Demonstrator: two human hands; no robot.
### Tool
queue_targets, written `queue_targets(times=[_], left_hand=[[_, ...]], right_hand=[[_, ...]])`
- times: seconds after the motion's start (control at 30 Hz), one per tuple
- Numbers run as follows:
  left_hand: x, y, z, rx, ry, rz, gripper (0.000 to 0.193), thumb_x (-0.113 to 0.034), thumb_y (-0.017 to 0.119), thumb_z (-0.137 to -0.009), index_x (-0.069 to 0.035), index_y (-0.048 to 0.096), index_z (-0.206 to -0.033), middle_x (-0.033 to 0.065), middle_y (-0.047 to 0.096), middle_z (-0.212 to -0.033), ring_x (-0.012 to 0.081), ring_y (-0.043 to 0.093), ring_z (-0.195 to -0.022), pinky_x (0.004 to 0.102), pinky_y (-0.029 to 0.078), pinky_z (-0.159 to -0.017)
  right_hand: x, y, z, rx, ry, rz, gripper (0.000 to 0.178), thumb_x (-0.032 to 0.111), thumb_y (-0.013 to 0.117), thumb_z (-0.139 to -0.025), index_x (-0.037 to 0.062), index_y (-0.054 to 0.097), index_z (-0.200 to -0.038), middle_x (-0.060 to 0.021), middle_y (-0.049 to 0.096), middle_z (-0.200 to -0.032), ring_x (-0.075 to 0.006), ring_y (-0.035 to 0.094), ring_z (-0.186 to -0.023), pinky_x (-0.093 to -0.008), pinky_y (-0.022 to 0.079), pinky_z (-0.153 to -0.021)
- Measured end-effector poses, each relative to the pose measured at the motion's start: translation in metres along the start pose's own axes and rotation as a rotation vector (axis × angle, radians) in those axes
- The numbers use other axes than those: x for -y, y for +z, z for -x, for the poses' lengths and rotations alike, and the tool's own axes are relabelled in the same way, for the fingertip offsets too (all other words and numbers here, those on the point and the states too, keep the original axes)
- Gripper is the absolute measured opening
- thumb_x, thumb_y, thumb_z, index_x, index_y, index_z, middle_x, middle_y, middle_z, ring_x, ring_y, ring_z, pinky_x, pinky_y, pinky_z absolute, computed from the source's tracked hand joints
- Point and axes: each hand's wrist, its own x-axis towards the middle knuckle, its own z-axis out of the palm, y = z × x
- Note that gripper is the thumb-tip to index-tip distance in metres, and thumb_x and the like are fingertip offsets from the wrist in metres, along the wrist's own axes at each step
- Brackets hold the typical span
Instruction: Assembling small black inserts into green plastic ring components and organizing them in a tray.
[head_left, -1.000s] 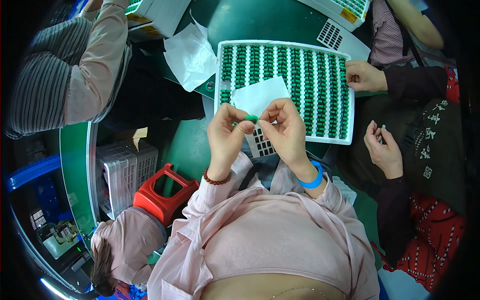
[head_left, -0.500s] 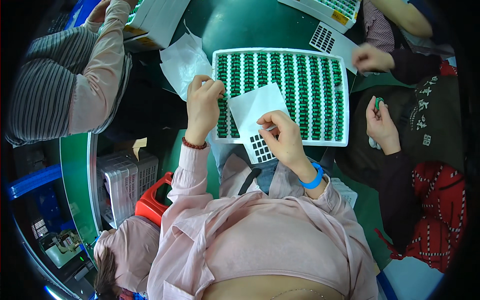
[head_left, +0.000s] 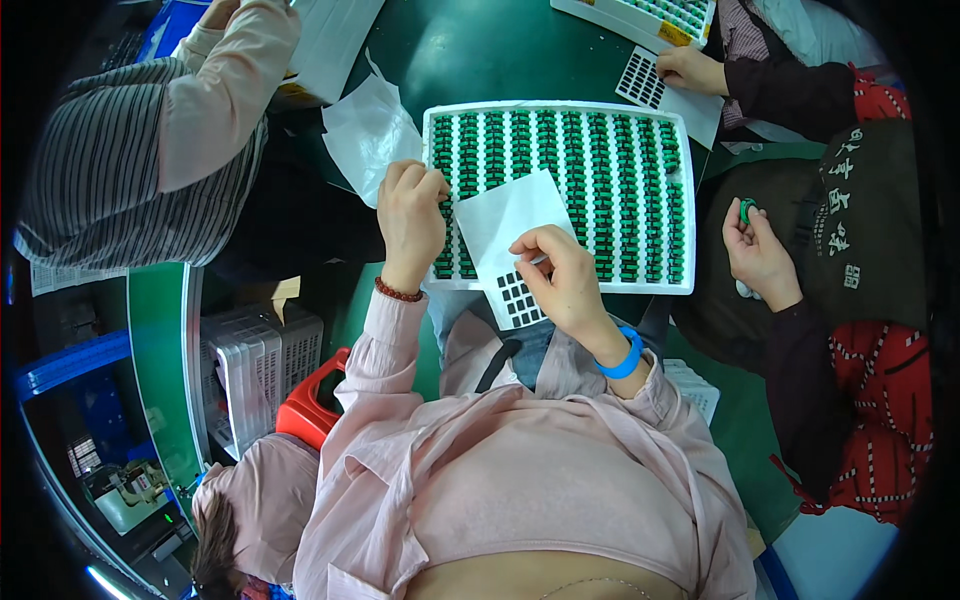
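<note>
A white foam tray [head_left: 560,104] holds rows of small green and black parts [head_left: 572,150]. My left hand [head_left: 412,222] is at the tray's left edge, its fingers curled down on the leftmost row; what the fingertips grip is hidden. A white sheet [head_left: 515,210] lies slanted over the near part of the tray, with small black rectangular stickers [head_left: 518,300] on its near end. Above these stickers hovers my right hand [head_left: 565,285], thumb and forefinger bent toward each other. Whether a sticker is between them is too small to see.
Crumpled white paper [head_left: 372,125] lies left of the tray on the green table [head_left: 470,50]. At the right, a co-worker's hand [head_left: 765,255] holds a green part; their other hand [head_left: 690,70] touches another sticker sheet [head_left: 640,80]. Another person's arm [head_left: 225,100] is at the left.
The right co-worker's far hand has moved up and left onto their sticker sheet. The left person's forearm has shifted to the right. My own hands have barely moved.
</note>
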Motion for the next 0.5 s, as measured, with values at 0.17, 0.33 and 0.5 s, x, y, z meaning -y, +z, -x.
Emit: queue_targets(times=[0.17, 0.33, 0.5], left_hand=[[0.003, -0.003, -0.001, 0.066, 0.065, 0.032, 0.005, 0.002, 0.063, -0.072, -0.002, 0.063, -0.07, 0.0117, 0.06, -0.076, 0.0344, 0.064, -0.104, 0.0423, 0.051, -0.08], [0.006, -0.003, -0.017, 0.074, 0.016, 0.169, 0.007, 0.004, 0.066, -0.072, -0.003, 0.063, -0.072, 0.0095, 0.061, -0.078, 0.0321, 0.063, -0.1, 0.0421, 0.05, -0.079], [0.009, 0.001, -0.026, -0.046, 0.1, 0.05, 0.003, -0.004, 0.062, -0.076, -0.004, 0.059, -0.075, 0.0148, 0.058, -0.084, 0.0367, 0.056, -0.085, 0.0469, 0.045, -0.074]], right_hand=[[-0.004, -0.003, 0.002, 0.008, -0.021, -0.001, 0.016, -0.007, 0.065, -0.085, -0.0002, 0.064, -0.099, -0.0083, 0.065, -0.096, -0.0163, 0.066, -0.082, -0.0254, 0.053, -0.064], [-0.01, -0.01, -0.005, 0.006, -0.051, 0.004, 0.015, -0.007, 0.065, -0.085, -0.0002, 0.064, -0.099, -0.0085, 0.065, -0.095, -0.0161, 0.066, -0.08, -0.0254, 0.053, -0.063], [-0.03, 0.005, 0.005, -0.032, -0.025, 0.023, 0.014, -0.002, 0.064, -0.09, 0.0, 0.064, -0.103, -0.0092, 0.064, -0.095, -0.0185, 0.064, -0.087, -0.0332, 0.054, -0.077]])
